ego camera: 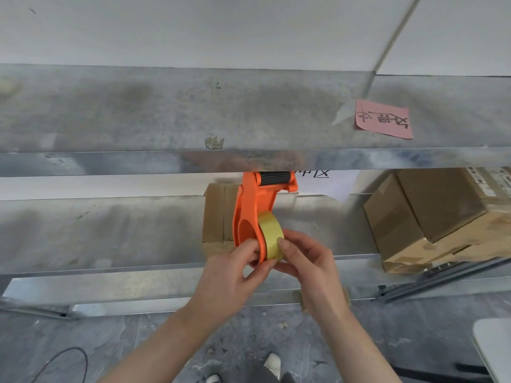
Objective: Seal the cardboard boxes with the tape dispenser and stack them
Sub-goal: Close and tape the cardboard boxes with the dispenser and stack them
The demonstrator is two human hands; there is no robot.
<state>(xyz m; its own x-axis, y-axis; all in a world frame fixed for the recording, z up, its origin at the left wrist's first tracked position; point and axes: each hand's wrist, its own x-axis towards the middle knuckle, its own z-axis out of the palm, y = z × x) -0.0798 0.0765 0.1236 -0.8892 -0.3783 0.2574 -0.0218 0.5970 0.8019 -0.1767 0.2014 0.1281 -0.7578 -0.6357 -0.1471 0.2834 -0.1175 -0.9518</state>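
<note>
Right before the middle shelf, at the centre of my feed, the orange tape dispenser stands upright in the air between both hands. Its black roller is at the top, just under the front lip of the upper shelf, and its yellow roll of tape sits at the lower end. The left hand grips the bottom rim of the orange frame, its fingers curled round the edge and the thumb reaching under the roll. The right hand pinches the roll of tape: the thumb lies flat on the roll's outer band, and the other fingers are curled beneath it, where I cannot see their tips. The two hands touch each other just below the roll.

Behind the dispenser I see a small cardboard box standing on the middle shelf, partly hidden by the orange frame. Off to the right, well apart from it, larger cardboard boxes sit stacked, tilted in my view. A pink note with handwriting is stuck on the upper shelf, above those boxes. Below the shelves lies a grey floor, with a black cable looping at the lower left and the toe of a white shoe between the forearms. Something white cuts into the lower right corner; I cannot tell what it is.
</note>
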